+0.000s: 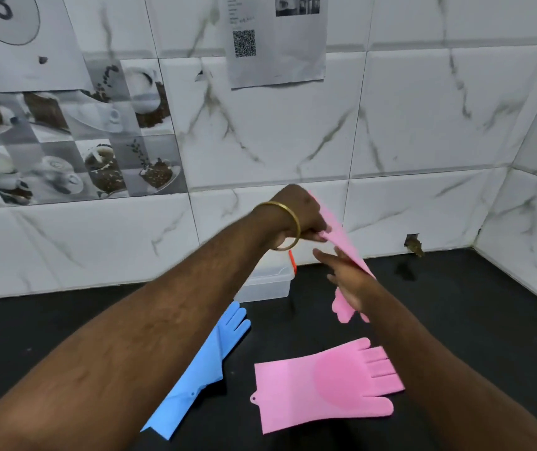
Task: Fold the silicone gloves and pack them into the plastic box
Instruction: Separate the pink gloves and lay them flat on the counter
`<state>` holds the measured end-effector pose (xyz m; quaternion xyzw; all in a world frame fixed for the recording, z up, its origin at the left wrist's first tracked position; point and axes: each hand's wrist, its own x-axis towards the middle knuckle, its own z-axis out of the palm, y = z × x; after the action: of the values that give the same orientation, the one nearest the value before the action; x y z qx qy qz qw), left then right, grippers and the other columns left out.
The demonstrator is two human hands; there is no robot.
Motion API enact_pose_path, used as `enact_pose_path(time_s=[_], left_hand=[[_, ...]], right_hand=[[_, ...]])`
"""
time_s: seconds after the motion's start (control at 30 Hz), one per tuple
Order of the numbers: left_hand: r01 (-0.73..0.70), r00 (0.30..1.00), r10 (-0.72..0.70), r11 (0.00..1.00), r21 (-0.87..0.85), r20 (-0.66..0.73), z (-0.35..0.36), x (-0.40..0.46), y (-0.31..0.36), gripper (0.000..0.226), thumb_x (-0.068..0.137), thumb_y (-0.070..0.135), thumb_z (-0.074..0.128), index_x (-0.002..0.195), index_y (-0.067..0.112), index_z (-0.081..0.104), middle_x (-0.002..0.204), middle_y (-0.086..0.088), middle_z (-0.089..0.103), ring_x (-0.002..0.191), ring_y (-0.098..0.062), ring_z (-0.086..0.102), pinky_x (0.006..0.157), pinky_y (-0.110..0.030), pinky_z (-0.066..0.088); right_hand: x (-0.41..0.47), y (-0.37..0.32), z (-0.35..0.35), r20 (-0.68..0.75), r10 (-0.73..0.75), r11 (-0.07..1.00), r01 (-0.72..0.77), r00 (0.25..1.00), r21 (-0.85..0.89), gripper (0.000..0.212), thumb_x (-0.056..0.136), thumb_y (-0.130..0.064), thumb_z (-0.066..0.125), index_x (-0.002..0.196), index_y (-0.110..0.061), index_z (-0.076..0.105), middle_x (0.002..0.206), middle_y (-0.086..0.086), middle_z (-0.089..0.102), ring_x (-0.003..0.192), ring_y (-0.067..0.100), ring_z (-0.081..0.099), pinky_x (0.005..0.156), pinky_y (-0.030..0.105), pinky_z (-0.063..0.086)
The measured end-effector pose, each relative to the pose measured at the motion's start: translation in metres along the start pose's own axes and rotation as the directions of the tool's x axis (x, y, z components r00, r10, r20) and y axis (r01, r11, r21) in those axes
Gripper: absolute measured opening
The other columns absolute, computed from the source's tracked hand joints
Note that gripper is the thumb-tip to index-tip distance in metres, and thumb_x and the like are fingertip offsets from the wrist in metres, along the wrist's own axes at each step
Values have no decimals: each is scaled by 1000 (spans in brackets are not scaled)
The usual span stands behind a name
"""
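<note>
My left hand [303, 216], with a gold bangle on the wrist, pinches the cuff end of a pink silicone glove [342, 236] and holds it up in the air. My right hand [348, 281] rests against the same glove lower down, fingers spread; the glove's fingers hang below it. A second pink glove [322, 385] lies flat on the black counter, fingers pointing right. A blue glove [205, 366] lies partly under my left forearm. The clear plastic box [267, 284] stands by the wall, half hidden behind my left arm.
The black counter [456, 304] meets a white marble-tiled wall at the back and right, forming a corner. An orange piece [292, 260] shows at the box's upper right corner. A small brownish thing [415, 245] sits at the wall's base.
</note>
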<state>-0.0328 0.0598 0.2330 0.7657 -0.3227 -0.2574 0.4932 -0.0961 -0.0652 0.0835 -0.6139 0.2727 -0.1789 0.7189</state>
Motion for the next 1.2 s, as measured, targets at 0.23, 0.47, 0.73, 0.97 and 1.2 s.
enact_pose_path(time_s=[0.23,0.47,0.73,0.97,1.2], left_hand=[[118,992,-125,965,-233,-12,-2,-37,-96,54,70,-20,72,120,-1,60,108,-16,53,68,-26,67,52,-27,59],[177,984,-173,959,-223,34,11,-63,-180,62,73,-8,76,129,12,58,91,-4,60,69,-13,63,53,-18,54],[166,986,-167,983,-79,-5,35,-90,-242,74,75,4,78,138,28,47,119,-6,59,75,-16,64,59,-19,56],[255,966,-256,966,38,27,56,-98,-288,88,75,9,79,146,33,33,140,-2,44,95,-15,58,80,-28,60],[260,964,-265,955,140,12,63,-100,-314,90,74,12,80,148,28,31,145,-4,38,113,-18,55,95,-34,53]], right_hand=[[-34,69,-48,-59,44,995,-49,997,-89,37,97,-13,59,131,-25,54,133,-1,60,119,16,58,93,35,51],[-62,99,-85,-92,305,685,-151,948,712,24,93,-12,39,99,-17,62,95,3,67,81,19,68,72,34,57],[-78,119,-104,3,314,579,-195,949,792,92,39,-89,70,103,-23,69,102,-3,69,105,20,64,104,34,41],[-77,137,-94,-133,366,755,-210,921,621,43,93,-44,57,125,-16,64,121,11,70,111,31,65,94,50,50],[-77,151,-92,-140,446,728,-268,884,631,35,97,-40,53,113,-13,67,97,9,77,98,27,68,80,45,52]])
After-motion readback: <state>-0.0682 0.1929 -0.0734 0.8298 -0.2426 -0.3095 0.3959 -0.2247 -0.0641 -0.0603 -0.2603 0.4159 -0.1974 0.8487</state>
